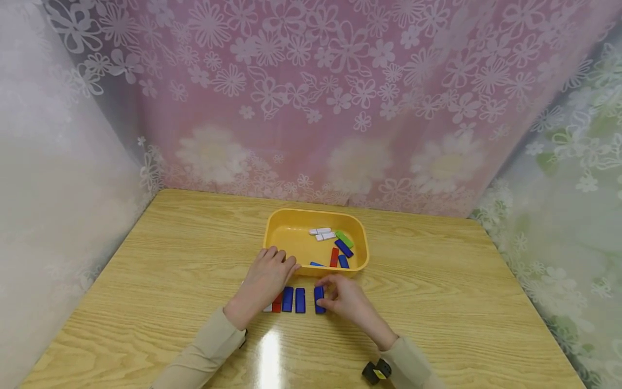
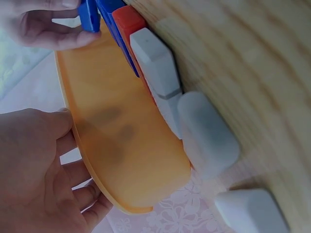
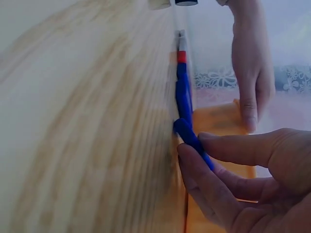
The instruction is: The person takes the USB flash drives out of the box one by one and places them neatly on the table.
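Observation:
My right hand (image 1: pixel 347 300) pinches a blue USB stick (image 1: pixel 318 298) between thumb and fingers, at the right end of a row of sticks in front of the yellow bin (image 1: pixel 286 212). The right wrist view shows that stick (image 3: pixel 192 141) tilted in the fingertips. My left hand (image 1: pixel 266 275) grips the bin's near rim, thumb on one side and fingers on the other. Beside the held stick lie two blue sticks (image 1: pixel 300 300), then a red stick (image 1: pixel 277 304) partly hidden by the left hand. Several white sticks (image 2: pixel 209 136) continue the row in the left wrist view.
Inside the bin lie white sticks (image 1: pixel 325 236), a green stick (image 1: pixel 344 239), a red stick (image 1: pixel 334 257) and several blue ones (image 1: pixel 343 248). The wooden table (image 1: pixel 194 237) meets a pink flowered curtain (image 1: pixel 316 108) behind the bin. Pale curtains hang on both sides.

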Available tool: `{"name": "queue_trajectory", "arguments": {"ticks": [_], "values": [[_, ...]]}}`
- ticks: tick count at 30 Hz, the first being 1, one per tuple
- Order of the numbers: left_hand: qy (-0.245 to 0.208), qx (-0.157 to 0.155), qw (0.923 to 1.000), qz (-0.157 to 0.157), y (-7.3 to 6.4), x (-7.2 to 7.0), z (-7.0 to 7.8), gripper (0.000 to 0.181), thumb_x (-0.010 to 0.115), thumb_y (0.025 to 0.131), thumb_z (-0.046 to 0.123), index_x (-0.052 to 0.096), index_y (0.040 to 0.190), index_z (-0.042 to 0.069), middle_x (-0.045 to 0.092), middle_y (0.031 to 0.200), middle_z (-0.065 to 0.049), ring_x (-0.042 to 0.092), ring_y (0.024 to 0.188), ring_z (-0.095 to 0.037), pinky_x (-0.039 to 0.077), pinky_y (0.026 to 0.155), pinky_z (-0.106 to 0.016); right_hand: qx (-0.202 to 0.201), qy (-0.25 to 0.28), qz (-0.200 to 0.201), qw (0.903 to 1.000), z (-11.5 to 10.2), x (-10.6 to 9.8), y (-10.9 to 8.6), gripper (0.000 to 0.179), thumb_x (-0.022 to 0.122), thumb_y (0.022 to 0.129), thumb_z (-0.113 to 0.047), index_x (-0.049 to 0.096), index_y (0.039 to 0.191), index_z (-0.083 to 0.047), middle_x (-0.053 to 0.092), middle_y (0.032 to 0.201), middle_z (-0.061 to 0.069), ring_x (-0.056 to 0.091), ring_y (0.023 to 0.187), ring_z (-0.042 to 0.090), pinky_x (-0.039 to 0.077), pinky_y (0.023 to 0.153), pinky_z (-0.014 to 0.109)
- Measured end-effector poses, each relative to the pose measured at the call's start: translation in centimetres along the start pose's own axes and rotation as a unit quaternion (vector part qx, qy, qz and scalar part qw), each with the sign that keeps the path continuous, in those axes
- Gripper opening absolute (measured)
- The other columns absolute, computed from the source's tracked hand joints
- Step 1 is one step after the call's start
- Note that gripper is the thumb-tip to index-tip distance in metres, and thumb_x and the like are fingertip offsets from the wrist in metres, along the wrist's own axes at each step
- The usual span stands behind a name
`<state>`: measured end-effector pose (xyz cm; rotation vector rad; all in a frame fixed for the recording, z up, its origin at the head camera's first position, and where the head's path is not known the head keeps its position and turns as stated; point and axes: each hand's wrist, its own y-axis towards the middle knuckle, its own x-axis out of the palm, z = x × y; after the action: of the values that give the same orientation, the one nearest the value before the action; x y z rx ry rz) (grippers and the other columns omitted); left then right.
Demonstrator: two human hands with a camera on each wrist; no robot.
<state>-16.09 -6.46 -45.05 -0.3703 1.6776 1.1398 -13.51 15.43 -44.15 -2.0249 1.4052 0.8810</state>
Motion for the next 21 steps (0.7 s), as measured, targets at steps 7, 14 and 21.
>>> {"name": "queue_trajectory", "arguments": {"ticks": [7, 14, 21], "values": [[-0.002, 0.002, 0.9999, 0.013, 0.0, 0.08, -0.03, 0.026, 0.062, 0.102, 0.03, 0.062, 0.084, 0.011, 0.061, 0.076, -0.003, 0.053, 0.074, -0.023, 0.047, 0.073, -0.036, 0.009, -0.037, -0.006, 0.9993, -0.06, 0.34, 0.25, 0.026, 0.085, 0.082, -0.012, 0.072, 0.104, -0.007, 0.064, 0.092, 0.002, 0.055, 0.071, 0.01, 0.046, 0.063, 0.025], [-0.002, -0.002, 0.9999, 0.012, -0.03, 0.17, -0.09, 0.025, 0.063, 0.101, 0.031, 0.062, 0.085, 0.012, 0.061, 0.076, -0.003, 0.053, 0.075, -0.023, 0.048, 0.074, -0.036, -0.016, -0.075, 0.01, 0.997, -0.06, 0.33, -0.02, 0.031, 0.085, 0.083, -0.016, 0.073, 0.109, -0.006, 0.061, 0.098, 0.003, 0.052, 0.073, 0.011, 0.043, 0.063, 0.023], [-0.002, 0.0, 0.9999, 0.013, -0.05, 0.16, -0.12, 0.024, 0.063, 0.101, 0.031, 0.063, 0.086, 0.012, 0.062, 0.077, -0.004, 0.053, 0.075, -0.023, 0.048, 0.074, -0.035, -0.085, -0.144, -0.017, 0.9858, 0.0, 0.0, -0.46, 0.042, 0.088, 0.079, -0.02, 0.071, 0.116, -0.007, 0.061, 0.104, 0.001, 0.05, 0.074, 0.01, 0.043, 0.064, 0.024]]}}
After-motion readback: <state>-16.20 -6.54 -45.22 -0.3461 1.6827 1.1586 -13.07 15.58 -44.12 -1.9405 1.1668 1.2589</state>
